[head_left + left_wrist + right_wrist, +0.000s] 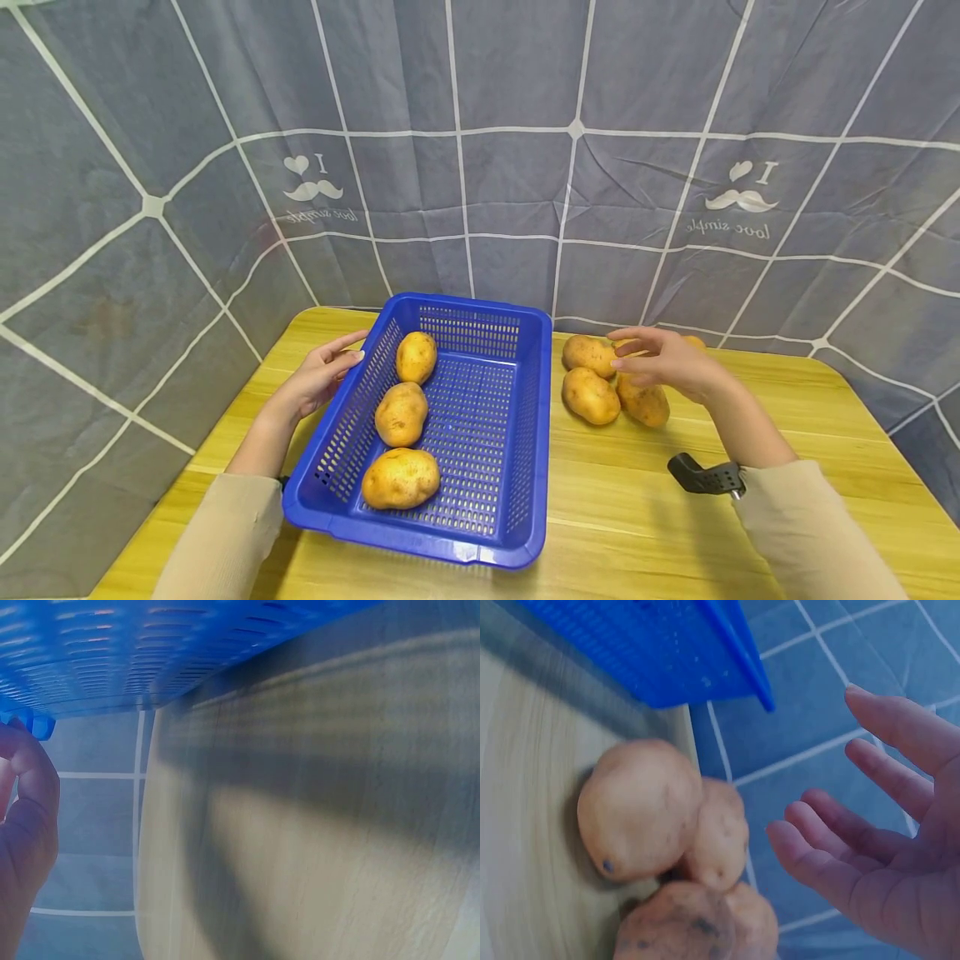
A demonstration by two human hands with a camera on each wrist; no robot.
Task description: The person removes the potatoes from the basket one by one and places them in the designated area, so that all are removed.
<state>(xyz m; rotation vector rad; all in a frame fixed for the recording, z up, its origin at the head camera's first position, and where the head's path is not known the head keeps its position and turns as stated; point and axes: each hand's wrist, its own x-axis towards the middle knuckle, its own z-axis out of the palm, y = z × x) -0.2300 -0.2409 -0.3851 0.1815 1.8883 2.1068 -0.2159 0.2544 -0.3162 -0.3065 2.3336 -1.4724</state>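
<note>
A blue plastic basket (pixel 472 450) with slotted walls sits on the table, three potatoes lined along its left side: a far one (pixel 416 357), a middle one (pixel 401 414) and a near one (pixel 401 479). My left hand (pixel 321 377) is at the basket's left rim, thumb and forefinger tips right at the outer edge. To the right of the basket lies a group of several potatoes (pixel 591 396). My right hand (pixel 667 362) hovers over that group with fingers spread and loosely bent, holding nothing; it partly hides the potatoes behind it. The right wrist view shows its empty palm (pixel 900 877).
A wooden table (pixel 622 517) carries everything. Behind it and to the left hangs a grey curtain (pixel 517 192) with white lines, close to the table's far edge. A black strap mount (pixel 705 475) juts from my right wrist.
</note>
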